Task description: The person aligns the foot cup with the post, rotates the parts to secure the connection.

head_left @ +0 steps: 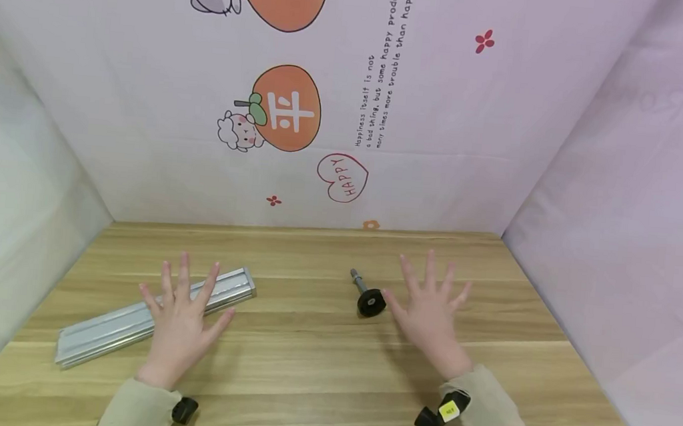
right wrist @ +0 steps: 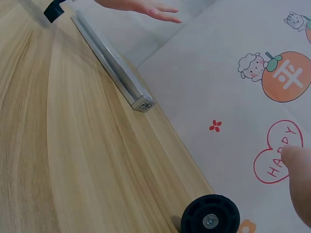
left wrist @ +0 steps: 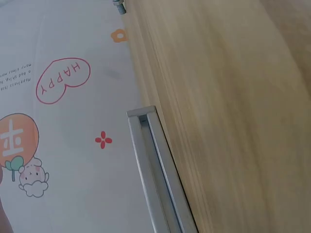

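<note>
My left hand (head_left: 178, 334) is spread above a silver aluminium profile (head_left: 109, 330), holding nothing. The bar has a lengthwise groove and lies slanted on the left of the table; the hand hides part of its middle. My right hand (head_left: 431, 317) is also spread, fingers apart, just right of a levelling foot (head_left: 372, 302). That foot has a round black base and a threaded metal stud pointing to the back. In the right wrist view, the black base (right wrist: 210, 216) shows at the bottom and the bar's end face (right wrist: 144, 104) further off.
The wooden table (head_left: 304, 384) has a printed cloth (head_left: 431, 146) standing along its back edge. White cloth walls (head_left: 629, 229) rise at both sides. Black wrist devices (head_left: 429, 422) are strapped at both sleeves.
</note>
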The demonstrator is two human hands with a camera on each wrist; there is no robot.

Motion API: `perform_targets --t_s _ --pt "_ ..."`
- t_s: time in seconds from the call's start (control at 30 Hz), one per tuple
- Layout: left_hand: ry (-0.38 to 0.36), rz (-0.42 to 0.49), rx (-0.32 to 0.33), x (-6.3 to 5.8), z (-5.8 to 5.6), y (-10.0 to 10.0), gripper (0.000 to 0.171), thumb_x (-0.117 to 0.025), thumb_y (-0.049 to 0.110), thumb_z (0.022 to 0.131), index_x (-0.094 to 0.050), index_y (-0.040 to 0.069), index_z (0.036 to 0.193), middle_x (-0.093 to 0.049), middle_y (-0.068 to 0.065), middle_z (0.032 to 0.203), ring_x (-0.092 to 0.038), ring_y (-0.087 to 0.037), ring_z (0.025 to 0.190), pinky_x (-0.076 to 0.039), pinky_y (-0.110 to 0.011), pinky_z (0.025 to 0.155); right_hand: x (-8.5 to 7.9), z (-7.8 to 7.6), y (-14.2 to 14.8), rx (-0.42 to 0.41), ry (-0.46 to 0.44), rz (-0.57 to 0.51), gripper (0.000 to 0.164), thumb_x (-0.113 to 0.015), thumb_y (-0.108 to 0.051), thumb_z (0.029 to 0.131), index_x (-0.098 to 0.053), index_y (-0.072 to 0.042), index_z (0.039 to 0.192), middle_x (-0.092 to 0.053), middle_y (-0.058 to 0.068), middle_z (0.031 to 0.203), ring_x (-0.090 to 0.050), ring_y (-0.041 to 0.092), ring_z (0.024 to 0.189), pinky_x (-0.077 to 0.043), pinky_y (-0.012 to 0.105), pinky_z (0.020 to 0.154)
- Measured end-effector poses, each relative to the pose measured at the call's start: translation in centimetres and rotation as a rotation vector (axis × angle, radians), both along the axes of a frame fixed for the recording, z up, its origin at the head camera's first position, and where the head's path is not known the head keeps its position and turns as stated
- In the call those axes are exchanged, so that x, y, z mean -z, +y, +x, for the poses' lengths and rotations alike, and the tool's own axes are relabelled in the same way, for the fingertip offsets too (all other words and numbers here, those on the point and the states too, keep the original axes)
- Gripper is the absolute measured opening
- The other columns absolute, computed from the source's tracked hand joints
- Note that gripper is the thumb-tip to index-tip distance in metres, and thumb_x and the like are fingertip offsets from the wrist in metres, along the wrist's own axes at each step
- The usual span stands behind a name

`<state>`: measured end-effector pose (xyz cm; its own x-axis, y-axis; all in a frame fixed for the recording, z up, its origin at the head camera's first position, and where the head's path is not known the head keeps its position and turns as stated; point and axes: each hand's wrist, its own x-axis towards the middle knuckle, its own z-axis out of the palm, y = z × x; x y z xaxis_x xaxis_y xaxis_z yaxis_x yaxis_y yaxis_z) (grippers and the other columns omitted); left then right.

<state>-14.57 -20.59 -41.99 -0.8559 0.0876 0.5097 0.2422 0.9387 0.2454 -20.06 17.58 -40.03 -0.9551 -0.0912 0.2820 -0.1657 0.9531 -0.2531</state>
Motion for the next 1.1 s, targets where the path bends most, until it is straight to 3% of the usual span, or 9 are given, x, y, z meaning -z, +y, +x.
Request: perform_targets --t_s 0.43,0.6,0.83,0.97,1.1 --pt "-0.035 0.019 -0.023 0.3 0.2 -1.1 0.073 -0.042 0.057 0.094 -0.015 0.022 0.153 0.021 -0.012 0.156 0.021 -0.040 0.140 0.022 -0.067 0.103 2.5 -0.2 -1.5 -0.051 -0.067 -0.018 0.072 -0.045 -0.059 0.092 -0.022 -0.026 0.152 0.005 0.022 0.157 0.008 0.055 0.137 0.010 0.076 0.102" --pt "-0.042 0.030 -0.028 0.3 0.2 -1.4 0.073 -0.041 0.055 0.094 -0.014 0.023 0.153 0.022 -0.011 0.156 0.023 -0.040 0.140 0.022 -0.067 0.103 3.0 -0.5 -2.4 -0.080 -0.108 -0.030 0.071 -0.047 -0.057 0.092 -0.026 -0.023 0.151 0.002 0.024 0.156 0.006 0.054 0.138 0.007 0.077 0.102" --pt "-0.052 0.044 -0.046 0.5 0.3 -1.8 0.072 -0.043 0.053 0.095 -0.014 0.023 0.153 0.020 -0.012 0.156 0.020 -0.043 0.140 0.021 -0.069 0.103 4.2 -1.6 -3.5 -0.106 -0.210 0.012 0.072 -0.044 -0.055 0.095 -0.017 -0.024 0.153 0.008 0.024 0.156 0.004 0.054 0.138 -0.004 0.074 0.107" --pt "-0.057 0.062 -0.044 0.9 0.1 -1.9 0.071 -0.041 0.054 0.096 -0.015 0.021 0.153 0.020 -0.013 0.156 0.019 -0.045 0.139 0.020 -0.070 0.103 4.5 -1.9 -3.9 -0.119 -0.260 -0.025 0.072 -0.045 -0.053 0.095 -0.016 -0.021 0.153 0.004 0.029 0.155 -0.002 0.056 0.137 -0.008 0.071 0.109" --pt "-0.058 0.089 -0.034 1.2 -0.1 -2.0 0.070 -0.041 0.053 0.096 -0.015 0.020 0.153 0.019 -0.015 0.156 0.017 -0.046 0.139 0.022 -0.068 0.103 4.6 -2.1 -4.3 -0.131 -0.285 -0.057 0.070 -0.047 -0.048 0.096 -0.018 -0.019 0.152 -0.003 0.033 0.152 -0.016 0.058 0.133 -0.023 0.069 0.106"
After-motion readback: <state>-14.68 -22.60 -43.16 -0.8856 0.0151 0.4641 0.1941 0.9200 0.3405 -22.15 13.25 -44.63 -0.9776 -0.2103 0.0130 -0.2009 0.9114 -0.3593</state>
